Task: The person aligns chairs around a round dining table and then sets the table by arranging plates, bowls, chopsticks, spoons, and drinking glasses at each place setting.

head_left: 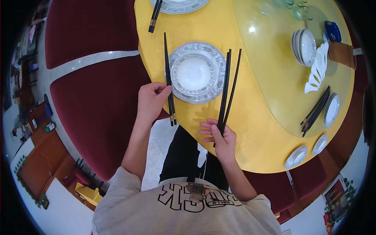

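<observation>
A pair of black chopsticks (167,64) with gold-banded ends lies along the left side of a patterned plate (175,57). My left hand (152,100) pinches that pair between thumb and curled fingers at the table edge. On the plate sits a white bowl (194,73) with a grey patterned rim. My right hand (222,141) is closed on the lower part of a few more black chopsticks (225,92), its other fingers partly spread. These chopsticks fan apart at the top, beside the plate's right edge.
A glass turntable (270,90) carries stacked plates (303,47), a white openwork piece (318,70), loose chopsticks (316,111) and glasses (302,13). Small dishes (296,156) stand near the table's right edge. Another place setting (180,6) is at the top. Red chairs (98,105) line the left.
</observation>
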The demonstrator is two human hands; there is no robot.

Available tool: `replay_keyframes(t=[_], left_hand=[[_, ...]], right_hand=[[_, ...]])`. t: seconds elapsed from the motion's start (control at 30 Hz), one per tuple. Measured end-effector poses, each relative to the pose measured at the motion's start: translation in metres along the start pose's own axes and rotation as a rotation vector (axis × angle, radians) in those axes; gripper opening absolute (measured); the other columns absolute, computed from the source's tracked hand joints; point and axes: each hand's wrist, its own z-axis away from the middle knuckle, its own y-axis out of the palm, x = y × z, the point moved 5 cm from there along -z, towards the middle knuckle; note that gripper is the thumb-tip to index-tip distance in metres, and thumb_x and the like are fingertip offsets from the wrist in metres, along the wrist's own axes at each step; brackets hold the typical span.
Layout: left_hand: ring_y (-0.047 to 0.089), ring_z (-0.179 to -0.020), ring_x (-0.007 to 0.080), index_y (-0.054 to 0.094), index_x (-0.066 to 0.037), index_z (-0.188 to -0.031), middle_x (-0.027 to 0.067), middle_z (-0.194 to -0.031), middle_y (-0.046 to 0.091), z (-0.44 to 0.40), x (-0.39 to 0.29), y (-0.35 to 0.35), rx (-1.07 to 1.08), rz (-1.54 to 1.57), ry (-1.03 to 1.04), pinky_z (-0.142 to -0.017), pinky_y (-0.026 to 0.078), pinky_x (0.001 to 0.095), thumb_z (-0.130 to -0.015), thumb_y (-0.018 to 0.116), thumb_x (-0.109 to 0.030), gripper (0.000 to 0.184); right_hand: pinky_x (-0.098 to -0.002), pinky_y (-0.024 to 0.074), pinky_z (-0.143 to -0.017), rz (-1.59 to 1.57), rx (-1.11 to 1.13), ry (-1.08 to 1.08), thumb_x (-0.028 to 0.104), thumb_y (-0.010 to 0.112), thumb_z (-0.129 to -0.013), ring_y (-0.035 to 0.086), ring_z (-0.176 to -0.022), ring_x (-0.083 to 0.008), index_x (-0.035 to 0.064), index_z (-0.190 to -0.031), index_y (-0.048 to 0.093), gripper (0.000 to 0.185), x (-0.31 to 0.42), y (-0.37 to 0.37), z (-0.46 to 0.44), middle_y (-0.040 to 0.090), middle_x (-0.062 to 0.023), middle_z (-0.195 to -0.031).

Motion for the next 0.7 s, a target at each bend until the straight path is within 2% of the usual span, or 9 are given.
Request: replay_keyframes(t=[0.2, 0.33, 0.4, 0.43, 0.5, 0.63, 0.7], left_hand=[[0.051, -0.052, 0.0112, 0.072, 0.006, -0.087, 0.0081, -0.058, 0.057, -0.008, -0.019, 0.005, 0.026, -0.254, 0.049, -0.054, 0.043, 0.0295, -0.086, 0.073, -0.017, 0.022], [0.053, -0.052, 0.0131, 0.073, 0.004, -0.088, 0.0091, -0.058, 0.058, -0.014, -0.033, 0.009, 0.051, -0.344, 0.078, -0.054, 0.043, 0.0299, -0.087, 0.072, -0.018, 0.022], [0.049, -0.061, 0.0032, 0.073, 0.009, -0.095, -0.0001, -0.065, 0.06, -0.016, -0.034, 0.009, 0.067, -0.309, 0.046, -0.053, 0.039, 0.0253, -0.088, 0.072, -0.011, 0.021], [0.049, -0.061, 0.0032, 0.073, 0.009, -0.095, -0.0001, -0.065, 0.06, -0.017, -0.031, 0.01, 0.074, -0.311, 0.054, -0.053, 0.039, 0.0253, -0.088, 0.072, -0.011, 0.021], [0.054, -0.057, 0.0087, 0.074, 0.006, -0.098, 0.0061, -0.064, 0.064, -0.02, -0.024, 0.006, 0.036, -0.178, 0.065, -0.056, 0.044, 0.0273, -0.087, 0.074, -0.015, 0.024], [0.054, -0.06, 0.0066, 0.073, 0.009, -0.103, 0.0033, -0.069, 0.066, -0.015, -0.022, -0.001, 0.026, -0.1, 0.009, -0.057, 0.044, 0.0247, -0.089, 0.074, -0.013, 0.026], [0.054, -0.064, 0.0055, 0.072, 0.009, -0.103, 0.002, -0.076, 0.066, -0.007, -0.031, -0.014, -0.133, -0.228, 0.04, -0.059, 0.044, 0.0228, -0.092, 0.071, -0.01, 0.023]], right_hand=[[-0.0294, 0.0596, -0.07, -0.064, -0.001, -0.034, 0.019, 0.05, -0.107, 0.073, -0.095, -0.0232, -0.0061, -0.129, 0.055, 0.034, 0.005, 0.003, 0.009, 0.071, -0.0195, -0.116], [-0.0285, 0.0589, -0.072, -0.12, 0.004, -0.053, 0.019, 0.052, -0.106, 0.073, -0.097, -0.022, -0.0059, -0.129, 0.056, 0.034, 0.009, 0.0, 0.013, 0.071, -0.0179, -0.116], [-0.0283, 0.0589, -0.072, -0.12, -0.01, -0.046, 0.02, 0.052, -0.106, 0.073, -0.097, -0.0217, -0.0057, -0.129, 0.056, 0.034, 0.012, -0.003, 0.015, 0.071, -0.0177, -0.115], [-0.0283, 0.0589, -0.072, -0.125, -0.017, -0.052, 0.02, 0.052, -0.106, 0.073, -0.097, -0.0217, -0.0057, -0.129, 0.056, 0.034, 0.013, -0.005, 0.015, 0.071, -0.0177, -0.115], [-0.0283, 0.0589, -0.072, -0.137, -0.032, -0.066, 0.02, 0.052, -0.106, 0.073, -0.097, -0.0215, -0.0057, -0.129, 0.056, 0.035, 0.014, -0.009, 0.016, 0.072, -0.0174, -0.114], [-0.029, 0.0596, -0.069, -0.136, -0.034, -0.072, 0.023, 0.051, -0.107, 0.073, -0.093, -0.022, -0.0057, -0.13, 0.055, 0.037, 0.011, -0.015, 0.015, 0.072, -0.0205, -0.113], [-0.029, 0.0597, -0.068, -0.176, -0.018, -0.066, 0.022, 0.051, -0.106, 0.073, -0.093, -0.022, -0.0061, -0.131, 0.055, 0.037, 0.008, -0.016, 0.014, 0.071, -0.0207, -0.113]])
